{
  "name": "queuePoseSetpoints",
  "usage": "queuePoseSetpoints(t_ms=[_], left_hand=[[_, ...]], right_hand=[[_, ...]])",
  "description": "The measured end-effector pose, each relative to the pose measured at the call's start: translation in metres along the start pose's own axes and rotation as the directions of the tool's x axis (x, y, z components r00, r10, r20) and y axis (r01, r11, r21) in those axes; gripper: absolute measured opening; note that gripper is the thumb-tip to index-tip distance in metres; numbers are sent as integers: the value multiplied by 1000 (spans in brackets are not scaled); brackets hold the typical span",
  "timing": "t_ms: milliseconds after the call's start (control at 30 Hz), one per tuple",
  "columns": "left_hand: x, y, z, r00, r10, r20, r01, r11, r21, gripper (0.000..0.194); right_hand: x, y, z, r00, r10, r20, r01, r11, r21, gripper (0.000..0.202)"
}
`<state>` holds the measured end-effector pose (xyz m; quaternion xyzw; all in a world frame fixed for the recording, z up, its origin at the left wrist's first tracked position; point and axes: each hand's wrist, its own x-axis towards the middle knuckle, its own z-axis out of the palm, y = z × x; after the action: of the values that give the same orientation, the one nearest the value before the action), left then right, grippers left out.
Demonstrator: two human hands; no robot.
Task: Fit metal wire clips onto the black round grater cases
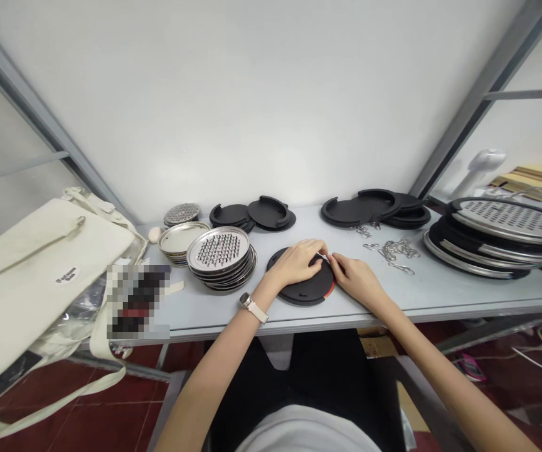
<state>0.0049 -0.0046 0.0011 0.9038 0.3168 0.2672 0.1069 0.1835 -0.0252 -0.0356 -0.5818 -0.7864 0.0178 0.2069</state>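
Observation:
A black round plastic holder [306, 290] lies flat near the table's front edge, with a red strip [330, 291] along its right rim. My left hand [302, 258] rests over its top, fingers bent towards the far right rim and thumb on the surface. At that rim my right hand [352, 276] is closed in a pinch, its fingertips meeting those of the left. A small pale glint shows between the fingertips, too small to name. Left of the holder stands a stack of round metal grater discs [219, 251]. Loose metal clips and chains [398, 250] lie to the right.
More black holders [271, 213] sit at the back, with others [360, 207] at back right. Plain metal discs [184, 238] stand behind the grater stack. Assembled graters [501, 238] are piled at far right. A cream bag [40, 251] covers the left end by the metal frame.

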Motion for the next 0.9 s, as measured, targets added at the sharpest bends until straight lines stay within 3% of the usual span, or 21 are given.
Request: queuePoseSetpoints(t_ms=[900], left_hand=[[0,-1,0,1000,9,-10,-9,1000,-18,13]], right_hand=[[-1,0,-3,1000,-18,13,17,996,84,30]])
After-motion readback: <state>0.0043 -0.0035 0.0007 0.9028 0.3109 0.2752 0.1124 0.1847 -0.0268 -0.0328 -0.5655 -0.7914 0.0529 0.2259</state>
